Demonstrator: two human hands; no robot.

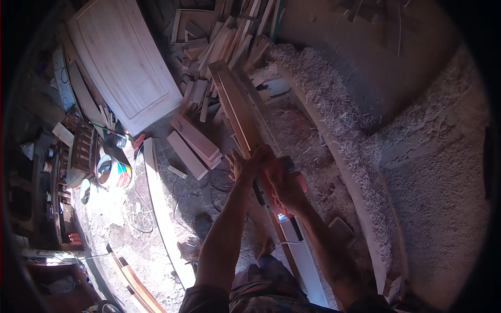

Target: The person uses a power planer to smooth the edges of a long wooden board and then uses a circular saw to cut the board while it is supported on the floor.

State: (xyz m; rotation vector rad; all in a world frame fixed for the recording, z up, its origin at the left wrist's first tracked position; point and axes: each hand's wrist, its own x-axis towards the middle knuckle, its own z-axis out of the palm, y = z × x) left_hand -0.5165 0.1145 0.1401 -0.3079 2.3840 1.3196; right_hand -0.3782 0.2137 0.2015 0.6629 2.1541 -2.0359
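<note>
A red electric hand planer (270, 176) rests on a long piece of wood (241, 112) that lies along a narrow plank bench (305, 268). My right hand (288, 192) is closed round the planer's rear handle. Just ahead and to the left, my left hand (243, 166) lies at the wood's left edge beside the front of the planer, its fingers spread. What the palm of that hand presses on is partly hidden. A light-coloured cord (292, 242) runs from the rear of the planer across the bench.
Wood shavings (344, 109) heap along a curved edge on the right. Offcuts (219, 47) pile beyond the bench. A panelled door (122, 62) leans at the far left. Short boards (194, 143), a bucket (112, 172) and loose cables (180, 201) lie left of the bench.
</note>
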